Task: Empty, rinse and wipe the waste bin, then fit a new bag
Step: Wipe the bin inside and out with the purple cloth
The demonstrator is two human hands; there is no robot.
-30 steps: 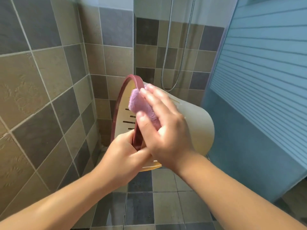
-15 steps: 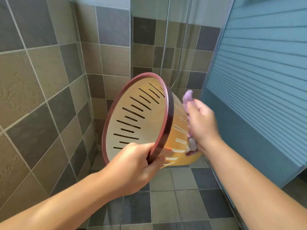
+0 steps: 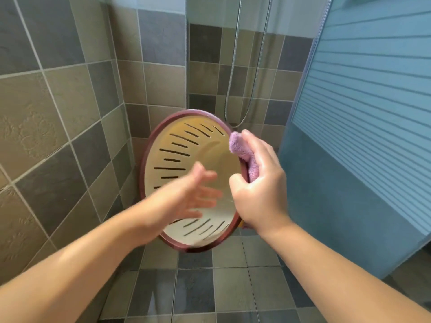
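Note:
The waste bin (image 3: 177, 148) is cream plastic with slotted walls and a dark red rim. It hangs in the air at centre with its mouth turned toward me. My right hand (image 3: 259, 192) grips the rim's right side, with a purple cloth (image 3: 240, 146) bunched under its fingers against the rim. My left hand (image 3: 187, 197) is blurred and open with spread fingers, in front of the bin's mouth and holding nothing. The bin's outside is hidden.
Tiled walls (image 3: 58, 113) close in on the left and behind. A metal shower hose (image 3: 233, 66) hangs on the back wall. A blue ribbed panel (image 3: 361, 113) stands close on the right. Wet floor tiles (image 3: 198, 287) lie below.
The bin has turned so its mouth faces me. My left hand has let go of the rim and opened. My right hand, with the cloth, has moved from the outer wall onto the rim.

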